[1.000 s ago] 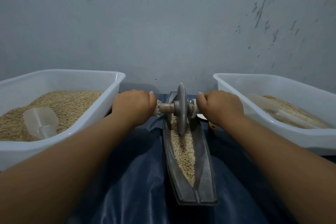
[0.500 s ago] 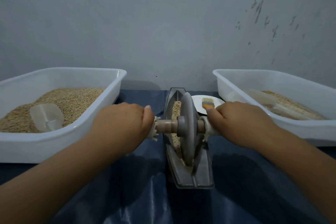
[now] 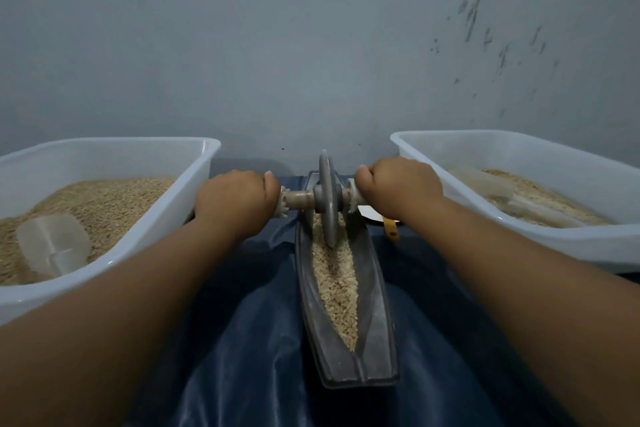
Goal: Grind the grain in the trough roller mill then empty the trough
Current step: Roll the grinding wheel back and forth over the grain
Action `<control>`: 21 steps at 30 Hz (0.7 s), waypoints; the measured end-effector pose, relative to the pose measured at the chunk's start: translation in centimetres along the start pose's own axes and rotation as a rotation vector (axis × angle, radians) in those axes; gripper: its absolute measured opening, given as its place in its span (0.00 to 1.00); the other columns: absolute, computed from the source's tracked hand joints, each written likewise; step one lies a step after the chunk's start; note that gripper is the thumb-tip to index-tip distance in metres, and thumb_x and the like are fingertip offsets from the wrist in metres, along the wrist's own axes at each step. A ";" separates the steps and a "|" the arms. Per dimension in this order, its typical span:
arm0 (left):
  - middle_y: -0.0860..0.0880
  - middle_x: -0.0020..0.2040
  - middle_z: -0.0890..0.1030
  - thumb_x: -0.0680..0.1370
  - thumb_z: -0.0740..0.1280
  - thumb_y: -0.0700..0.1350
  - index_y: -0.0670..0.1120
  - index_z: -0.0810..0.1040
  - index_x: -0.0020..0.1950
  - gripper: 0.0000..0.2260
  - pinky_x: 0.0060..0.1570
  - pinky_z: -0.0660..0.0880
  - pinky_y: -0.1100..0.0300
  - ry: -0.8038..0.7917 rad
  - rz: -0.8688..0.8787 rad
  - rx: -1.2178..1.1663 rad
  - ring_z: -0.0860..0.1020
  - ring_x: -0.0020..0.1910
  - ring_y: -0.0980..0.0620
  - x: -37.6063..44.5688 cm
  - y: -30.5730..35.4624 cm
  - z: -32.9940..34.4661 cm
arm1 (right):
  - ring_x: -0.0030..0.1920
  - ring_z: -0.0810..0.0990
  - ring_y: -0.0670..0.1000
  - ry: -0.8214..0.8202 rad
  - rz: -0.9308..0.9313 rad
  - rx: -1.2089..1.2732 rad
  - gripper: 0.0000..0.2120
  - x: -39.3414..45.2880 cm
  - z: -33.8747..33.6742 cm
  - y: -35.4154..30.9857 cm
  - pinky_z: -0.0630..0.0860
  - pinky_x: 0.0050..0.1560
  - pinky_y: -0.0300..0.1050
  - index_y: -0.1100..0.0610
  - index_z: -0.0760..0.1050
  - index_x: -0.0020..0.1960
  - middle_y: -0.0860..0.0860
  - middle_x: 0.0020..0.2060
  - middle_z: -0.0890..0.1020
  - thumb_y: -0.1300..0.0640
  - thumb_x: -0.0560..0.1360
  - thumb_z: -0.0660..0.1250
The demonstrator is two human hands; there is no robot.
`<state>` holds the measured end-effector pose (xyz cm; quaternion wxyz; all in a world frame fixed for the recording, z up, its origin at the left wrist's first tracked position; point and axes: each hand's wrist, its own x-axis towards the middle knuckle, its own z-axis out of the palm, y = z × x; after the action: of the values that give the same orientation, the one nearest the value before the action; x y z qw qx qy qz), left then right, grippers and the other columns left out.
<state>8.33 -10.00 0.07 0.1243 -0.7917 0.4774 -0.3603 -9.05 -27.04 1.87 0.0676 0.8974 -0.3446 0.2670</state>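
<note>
A long grey trough lies lengthwise in front of me on a dark blue cloth. A strip of pale grain fills its groove. The grey roller wheel stands upright in the far end of the trough, on a wooden axle. My left hand grips the left axle handle. My right hand grips the right handle. Both arms reach forward, one on each side of the trough.
A white tub of grain with a clear scoop sits at the left. A second white tub with grain and a clear scoop stands at the right. A yellow brush handle lies by a white dish behind my right wrist. A grey wall is close behind.
The wheel was rolled toward me to the near end half a second ago. Both hands have pushed it back to the far end, uncovering the grain in the trough.
</note>
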 end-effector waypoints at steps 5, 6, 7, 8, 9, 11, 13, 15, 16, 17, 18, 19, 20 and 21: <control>0.45 0.49 0.78 0.77 0.64 0.47 0.42 0.65 0.65 0.19 0.36 0.72 0.54 0.018 0.010 -0.027 0.78 0.43 0.44 0.4 0.0 0.1 | 0.29 0.69 0.52 -0.039 0.043 0.032 0.23 0.1 0.0 0.0 0.59 0.30 0.43 0.55 0.68 0.30 0.53 0.28 0.72 0.45 0.76 0.49; 0.45 0.48 0.78 0.77 0.64 0.47 0.42 0.65 0.65 0.19 0.36 0.73 0.54 0.022 0.021 -0.035 0.77 0.42 0.45 0.0 0.0 -0.1 | 0.29 0.69 0.52 -0.054 0.044 0.037 0.22 -0.4 -0.3 0.0 0.58 0.29 0.43 0.55 0.68 0.30 0.53 0.28 0.72 0.45 0.76 0.49; 0.45 0.49 0.78 0.77 0.64 0.47 0.42 0.64 0.66 0.20 0.37 0.73 0.53 0.025 0.036 -0.035 0.78 0.43 0.45 -0.5 0.0 -0.4 | 0.28 0.69 0.52 -0.060 0.032 0.036 0.22 -0.9 -0.5 0.0 0.58 0.29 0.43 0.55 0.67 0.29 0.53 0.28 0.72 0.46 0.77 0.50; 0.45 0.50 0.78 0.77 0.63 0.46 0.41 0.62 0.68 0.22 0.37 0.73 0.53 0.031 0.056 -0.024 0.78 0.44 0.44 -1.2 0.0 -0.8 | 0.28 0.70 0.52 -0.054 -0.004 0.019 0.21 -1.7 -0.8 0.0 0.58 0.29 0.42 0.55 0.66 0.29 0.53 0.27 0.71 0.47 0.77 0.52; 0.45 0.52 0.77 0.77 0.63 0.46 0.41 0.61 0.69 0.23 0.37 0.73 0.53 0.031 0.080 -0.012 0.78 0.45 0.44 -2.0 0.1 -1.1 | 0.28 0.70 0.52 -0.055 -0.056 -0.020 0.19 -2.6 -1.1 0.2 0.59 0.29 0.42 0.54 0.64 0.29 0.52 0.27 0.71 0.49 0.77 0.54; 0.44 0.53 0.77 0.77 0.63 0.46 0.40 0.58 0.71 0.26 0.37 0.71 0.53 0.021 0.117 -0.026 0.77 0.46 0.44 -3.8 0.1 -2.0 | 0.29 0.70 0.52 -0.075 -0.111 -0.065 0.19 -4.5 -1.9 0.1 0.63 0.29 0.43 0.53 0.63 0.30 0.49 0.27 0.71 0.51 0.78 0.54; 0.44 0.54 0.77 0.77 0.63 0.46 0.39 0.57 0.72 0.27 0.37 0.72 0.53 0.017 0.143 -0.043 0.78 0.45 0.43 -5.7 0.1 -3.1 | 0.29 0.68 0.51 -0.103 -0.110 -0.053 0.19 -6.1 -3.0 -0.3 0.61 0.29 0.43 0.54 0.64 0.29 0.49 0.27 0.70 0.51 0.78 0.52; 0.42 0.46 0.79 0.72 0.69 0.44 0.36 0.65 0.68 0.27 0.32 0.73 0.53 0.044 0.174 -0.092 0.78 0.37 0.42 -7.4 -0.1 -4.6 | 0.29 0.68 0.49 -0.096 -0.067 -0.023 0.21 -7.4 -4.3 -0.7 0.58 0.28 0.42 0.53 0.66 0.28 0.49 0.27 0.70 0.49 0.78 0.50; 0.41 0.38 0.79 0.66 0.75 0.41 0.34 0.72 0.62 0.27 0.26 0.73 0.54 0.053 0.198 -0.125 0.76 0.30 0.41 -8.1 -0.4 -5.5 | 0.29 0.68 0.48 -0.091 -0.056 -0.020 0.22 -8.1 -4.9 -0.6 0.57 0.28 0.42 0.53 0.66 0.28 0.49 0.26 0.70 0.48 0.78 0.50; 0.40 0.32 0.77 0.58 0.78 0.39 0.32 0.76 0.55 0.28 0.21 0.71 0.55 0.097 0.216 -0.158 0.74 0.24 0.41 -8.6 -0.7 -5.9 | 0.29 0.69 0.48 -0.086 -0.077 -0.027 0.22 -8.7 -5.3 -0.6 0.58 0.28 0.42 0.52 0.66 0.29 0.49 0.27 0.70 0.48 0.79 0.50; 0.40 0.29 0.75 0.52 0.80 0.38 0.31 0.77 0.52 0.30 0.19 0.69 0.56 0.132 0.222 -0.171 0.72 0.21 0.42 -8.8 -0.8 -6.2 | 0.29 0.70 0.48 -0.092 -0.107 -0.044 0.21 -9.3 -5.8 -0.6 0.60 0.28 0.42 0.52 0.66 0.30 0.49 0.27 0.70 0.49 0.80 0.50; 0.40 0.28 0.74 0.49 0.81 0.38 0.31 0.78 0.51 0.33 0.18 0.69 0.56 0.144 0.229 -0.165 0.71 0.20 0.41 -9.1 -0.9 -6.4 | 0.29 0.70 0.48 -0.090 -0.116 -0.051 0.21 -9.8 -6.0 -0.5 0.61 0.28 0.42 0.52 0.66 0.30 0.48 0.27 0.70 0.48 0.80 0.50; 0.40 0.27 0.74 0.48 0.81 0.38 0.31 0.77 0.51 0.34 0.18 0.69 0.56 0.141 0.234 -0.152 0.71 0.20 0.41 -9.1 -1.0 -6.2 | 0.29 0.70 0.48 -0.069 -0.106 -0.043 0.22 -10.1 -6.0 -0.5 0.60 0.28 0.42 0.52 0.66 0.30 0.49 0.26 0.70 0.47 0.80 0.50; 0.40 0.27 0.74 0.49 0.81 0.37 0.31 0.77 0.51 0.33 0.18 0.69 0.56 0.137 0.228 -0.142 0.71 0.20 0.41 -9.0 -1.0 -6.1 | 0.28 0.69 0.47 -0.048 -0.084 -0.033 0.23 -10.1 -5.9 -0.5 0.58 0.28 0.42 0.52 0.67 0.29 0.49 0.26 0.70 0.46 0.80 0.50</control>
<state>2.28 -0.98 0.85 0.0751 -0.7129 0.5958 -0.3622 -17.55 -18.96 1.64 0.0852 0.9160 -0.3124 0.2368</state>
